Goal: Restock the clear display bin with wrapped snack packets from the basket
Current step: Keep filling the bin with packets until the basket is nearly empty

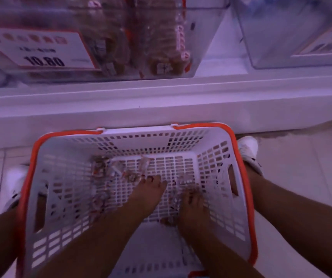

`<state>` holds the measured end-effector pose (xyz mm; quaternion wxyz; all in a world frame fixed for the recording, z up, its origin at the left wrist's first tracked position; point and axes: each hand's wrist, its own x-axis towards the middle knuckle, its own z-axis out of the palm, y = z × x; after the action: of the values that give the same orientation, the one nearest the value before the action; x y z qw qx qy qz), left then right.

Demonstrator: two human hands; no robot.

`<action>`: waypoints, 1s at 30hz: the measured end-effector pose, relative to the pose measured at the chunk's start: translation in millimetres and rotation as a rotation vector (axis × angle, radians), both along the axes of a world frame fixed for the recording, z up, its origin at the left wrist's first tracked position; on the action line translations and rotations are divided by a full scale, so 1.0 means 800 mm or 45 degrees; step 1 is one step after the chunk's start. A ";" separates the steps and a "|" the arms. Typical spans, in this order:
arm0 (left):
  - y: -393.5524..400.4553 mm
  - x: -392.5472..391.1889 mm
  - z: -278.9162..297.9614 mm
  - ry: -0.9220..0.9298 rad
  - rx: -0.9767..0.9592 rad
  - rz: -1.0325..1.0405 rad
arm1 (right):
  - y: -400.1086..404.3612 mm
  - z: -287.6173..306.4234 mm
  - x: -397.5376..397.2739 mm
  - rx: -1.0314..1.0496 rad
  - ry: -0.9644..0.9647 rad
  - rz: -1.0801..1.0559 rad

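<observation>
Forearms enter from the near edge, both reaching down into the white slatted basket (217, 137) with orange rim, which sits on the tiled floor between the person's knees. Left hand (149, 190) at basket centre, fingers (157, 180) pointing far and lying against the basket floor; frame blurred, cannot tell whether they grasp a packet. Right hand (192, 201) just right of it, fingers curled down over a small clump of wrapped snack packets (189, 188); grip looks clenched on them, though blur limits certainty. More loose packets (109, 167) scattered on the basket floor, far-left of the left hand, and a few near-left of it. Beyond the basket, a white shelf (161, 101) edge runs left to right. On the shelf, far left: clear display bin (205, 47) partly filled with brown wrapped packets, price card (40, 49) reading 10.80 on its front. A second clear bin (281, 37) stands far right. White shoes (247, 147) on either side of the basket
</observation>
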<state>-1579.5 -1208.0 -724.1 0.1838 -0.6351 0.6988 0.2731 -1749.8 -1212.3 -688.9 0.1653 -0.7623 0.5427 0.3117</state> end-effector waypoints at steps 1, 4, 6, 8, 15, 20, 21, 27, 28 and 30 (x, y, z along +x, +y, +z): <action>0.002 -0.005 -0.008 0.000 0.009 -0.003 | -0.005 -0.005 0.000 -0.076 0.011 -0.007; 0.008 -0.009 -0.025 0.022 0.057 0.101 | -0.014 -0.015 -0.001 -0.049 0.100 -0.003; 0.012 -0.006 -0.035 0.007 0.094 0.184 | -0.016 -0.024 0.000 -0.078 0.091 0.069; 0.013 -0.003 -0.042 -0.001 0.087 0.245 | -0.022 -0.031 -0.002 -0.087 0.049 0.102; 0.009 -0.018 -0.038 0.308 -0.047 0.640 | -0.050 -0.054 -0.018 0.103 -0.203 -0.136; -0.010 -0.072 -0.051 0.227 0.075 0.569 | -0.053 -0.051 -0.024 -0.018 -0.526 -0.363; -0.012 -0.077 -0.055 0.186 0.135 0.530 | -0.055 -0.050 -0.024 -0.048 -0.551 -0.373; -0.003 -0.069 -0.060 0.120 0.141 0.288 | -0.090 -0.055 0.006 -0.194 -0.438 0.028; 0.000 -0.062 -0.057 0.115 0.132 0.248 | -0.096 -0.061 0.011 -0.109 -0.406 0.108; 0.011 -0.041 -0.049 0.111 0.088 0.174 | -0.103 -0.069 0.014 0.024 -0.326 0.283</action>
<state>-1612.4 -1198.9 -763.0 0.1560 -0.6619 0.6514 0.3364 -1738.5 -1294.4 -743.9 0.2047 -0.8494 0.4267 0.2334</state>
